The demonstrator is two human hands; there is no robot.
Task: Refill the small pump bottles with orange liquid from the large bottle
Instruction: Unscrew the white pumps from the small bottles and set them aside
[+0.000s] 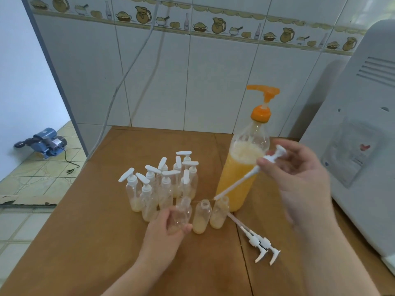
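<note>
— While I watch from the head camera, my right hand [299,171] has thumb and fingers curled round a white pump head [271,158], lifted clear of the table, its long dip tube slanting down-left in front of the large bottle [241,167].

— And your left?

— My left hand [164,229] grips a clear small bottle [181,212] with no cap on it, tilted, low on the brown table [96,231]. Its outline smears into my fingers, so I think it holds almost nothing, though I can't be sure.

— What else can you make out?

— Two uncapped small bottles [202,216] stand just right of that hand, pale liquid in their bottoms. Behind them, a cluster of capped pump bottles [162,180], clear plastic, white nozzles. The large bottle is transparent, orange liquid to its shoulder with foam on top, and has an orange pump. Two loose pumps [259,245] lie flat near my right forearm. A white appliance [363,124] is cut off at the right edge.
</note>
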